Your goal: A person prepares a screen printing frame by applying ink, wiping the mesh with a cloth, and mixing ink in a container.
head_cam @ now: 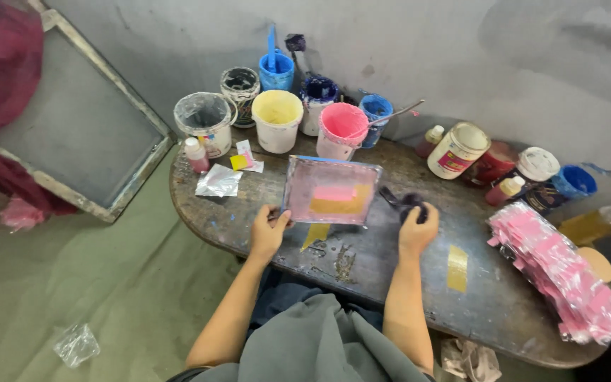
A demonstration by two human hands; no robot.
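Note:
My left hand grips the near left corner of a small framed printing screen that lies tilted on the dark oval table. The screen's mesh is stained pink, with a pink and yellow patch in its middle. My right hand is closed around a small dark tool, a squeegee by its shape, just right of the screen. A yellow strip pokes out from under the screen's near edge.
Several paint buckets stand at the table's back: pink, cream, blue. Jars and bottles sit at the right. A stack of pink pieces in plastic lies far right. A big framed screen leans at left.

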